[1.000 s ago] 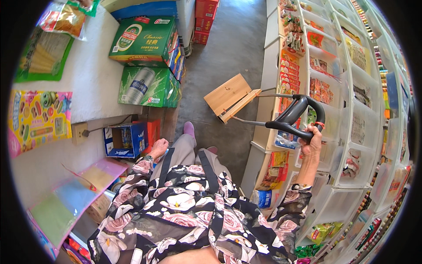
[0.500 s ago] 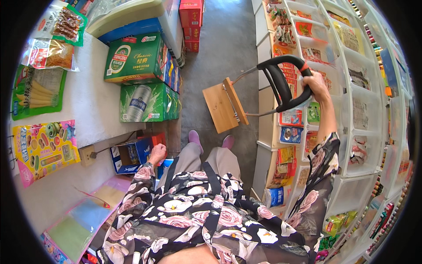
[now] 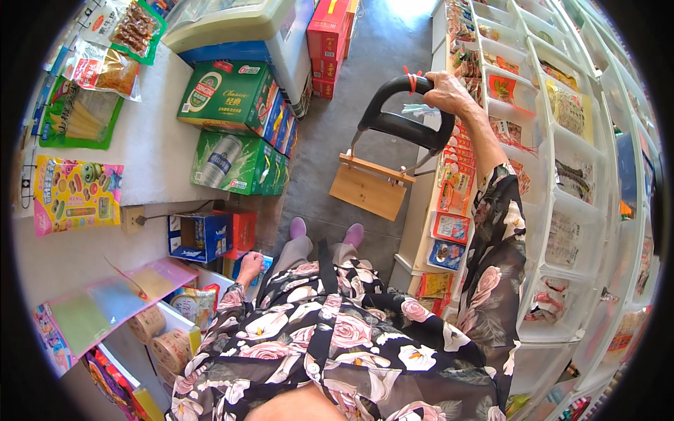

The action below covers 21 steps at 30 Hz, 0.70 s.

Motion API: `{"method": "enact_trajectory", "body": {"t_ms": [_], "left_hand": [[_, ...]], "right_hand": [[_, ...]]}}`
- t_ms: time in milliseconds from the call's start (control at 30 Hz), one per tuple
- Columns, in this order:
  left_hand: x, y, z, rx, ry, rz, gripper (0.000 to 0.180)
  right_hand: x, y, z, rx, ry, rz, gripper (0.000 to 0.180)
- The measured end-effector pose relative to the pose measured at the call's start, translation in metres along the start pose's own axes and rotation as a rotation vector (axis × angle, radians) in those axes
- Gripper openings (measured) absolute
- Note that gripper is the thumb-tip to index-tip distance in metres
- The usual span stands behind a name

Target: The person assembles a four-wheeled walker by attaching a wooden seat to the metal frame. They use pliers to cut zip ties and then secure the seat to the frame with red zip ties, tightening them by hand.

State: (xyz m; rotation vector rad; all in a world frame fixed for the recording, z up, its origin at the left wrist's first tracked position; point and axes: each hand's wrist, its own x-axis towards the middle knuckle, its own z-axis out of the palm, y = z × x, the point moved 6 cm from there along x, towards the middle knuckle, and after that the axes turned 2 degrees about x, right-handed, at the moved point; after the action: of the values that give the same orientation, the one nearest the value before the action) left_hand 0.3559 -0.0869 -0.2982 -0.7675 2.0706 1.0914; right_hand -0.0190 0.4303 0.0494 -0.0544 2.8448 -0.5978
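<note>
My right hand (image 3: pixel 449 93) is closed around the corner of a black looped handle (image 3: pixel 397 121), held out ahead and to the right. A red tie is knotted on the loop beside my fingers. Metal bars join the handle to a wooden board (image 3: pixel 368 191), which is tilted above the grey floor; what kind of carrier or seat this is I cannot tell. My left hand (image 3: pixel 250 267) is low on the left with curled fingers, near a blue open carton (image 3: pixel 201 236) and a red box (image 3: pixel 243 230). Whether those fingers hold anything is hidden.
Shelves with clear bins (image 3: pixel 566 175) of packaged food line the right. Green beer cartons (image 3: pixel 228 98) stand left beside a white counter (image 3: pixel 151 158) and a chest freezer (image 3: pixel 225 28). Red boxes (image 3: pixel 326 42) are stacked farther ahead. Paper tubs (image 3: pixel 170 349) sit lower left.
My right hand has moved up and left with the handle, and the board has turned. My left hand has dropped slightly. The view has shifted, showing more of the lower left shelf.
</note>
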Motion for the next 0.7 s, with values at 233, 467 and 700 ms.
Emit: {"method": "enact_trajectory", "body": {"t_ms": [233, 467, 700], "left_hand": [[-0.01, 0.03, 0.027, 0.045, -0.005, -0.023, 0.019], [-0.004, 0.091, 0.023, -0.033, -0.021, 0.074, 0.015], [-0.004, 0.119, 0.05, 0.095, -0.1, 0.136, 0.019]], "right_hand": [[0.001, 0.019, -0.019, -0.238, 0.08, -0.089, 0.033], [0.024, 0.062, -0.001, 0.704, 0.262, -0.011, 0.041], [-0.023, 0.133, 0.002, 1.43, 0.75, 0.167, 0.025]]}}
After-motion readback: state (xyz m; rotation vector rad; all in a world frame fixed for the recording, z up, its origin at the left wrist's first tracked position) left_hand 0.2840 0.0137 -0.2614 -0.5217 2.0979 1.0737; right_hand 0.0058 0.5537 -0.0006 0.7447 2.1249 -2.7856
